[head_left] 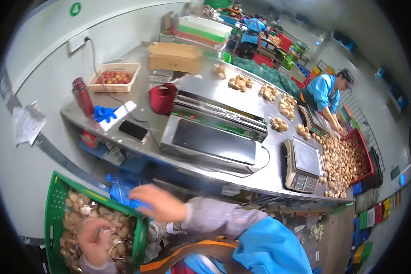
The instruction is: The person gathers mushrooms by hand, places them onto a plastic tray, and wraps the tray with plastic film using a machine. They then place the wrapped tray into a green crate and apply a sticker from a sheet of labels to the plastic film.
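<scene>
A green crate (pixel 141 242) at the lower left holds mushrooms (pixel 118 249) in clear, shiny wrap. My left hand (pixel 95 239) reaches down inside it, fingers curled against a wrapped pack of mushrooms; part of its grip is hidden. Above the crate's right rim, my right hand (pixel 157 203) hovers with fingers stretched out and nothing in them, slightly blurred. Close beyond that hand is a blue plastic bag (pixel 121 189).
On the steel table are a wrapping machine (pixel 214 141), a scale (pixel 303 160), a phone (pixel 133 130), a red flask (pixel 82 97) and several mushroom piles (pixel 278 124). A co-worker (pixel 322 93) handles items near loose mushrooms (pixel 342 160) spilling from a red crate (pixel 363 155).
</scene>
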